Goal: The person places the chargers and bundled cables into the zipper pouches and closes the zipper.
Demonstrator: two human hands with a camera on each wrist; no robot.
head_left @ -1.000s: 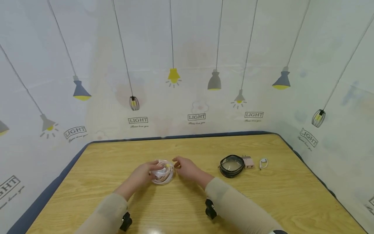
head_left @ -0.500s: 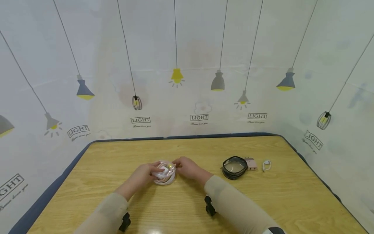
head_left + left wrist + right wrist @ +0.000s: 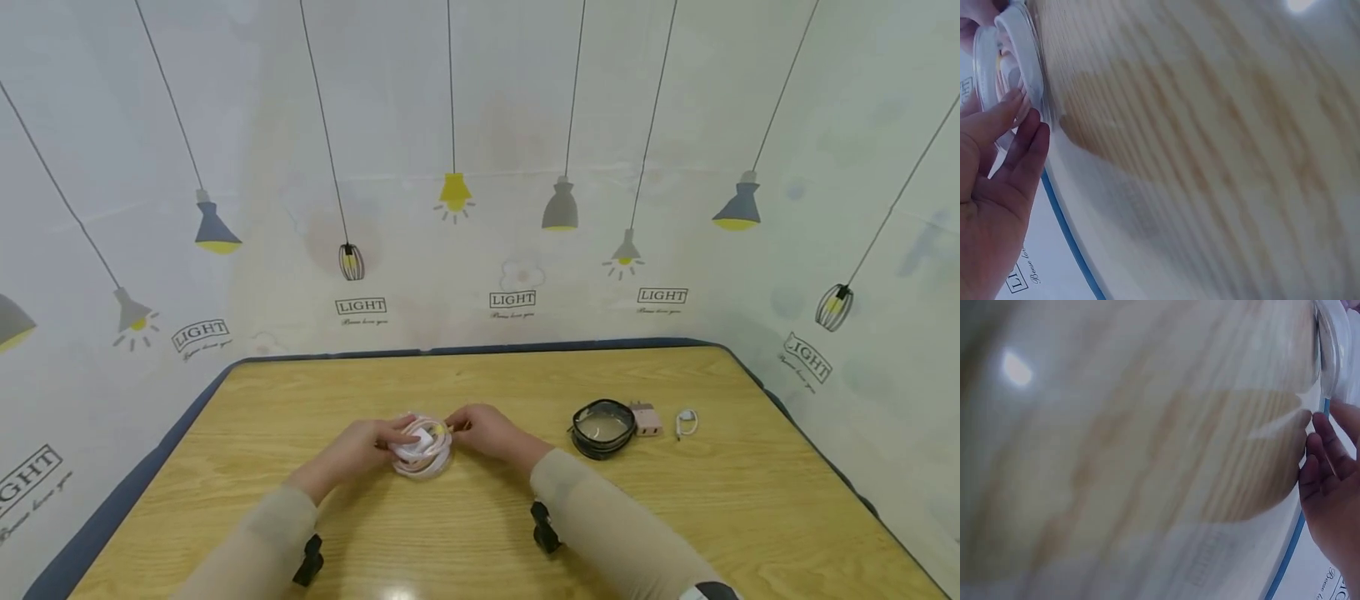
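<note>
A small round clear pouch [image 3: 424,468] with a pinkish-white rim is held just above the wooden table, tilted. Through its clear top I see something white and a small yellow spot. My left hand [image 3: 362,445] grips the pouch's left side, thumb on top and fingers beneath, as the left wrist view of the pouch [image 3: 1030,53] shows. At the right edge, the fingertips of my right hand [image 3: 491,430] pinch the rim. The right wrist view shows this hand [image 3: 1334,478] with bent fingers close to the rim; the exact bit pinched is too small to make out.
To the right on the wooden table [image 3: 480,533] lies a round clear case with black trim [image 3: 602,432]. Touching its right side is a pink plug adapter [image 3: 647,419]. Farther right is a short white coiled cable [image 3: 686,423]. A lamp-printed sheet surrounds the table.
My right hand's fingertips have closed in on the pouch's right rim. The pouch has turned slightly in my left hand. The head view has shifted a little.
</note>
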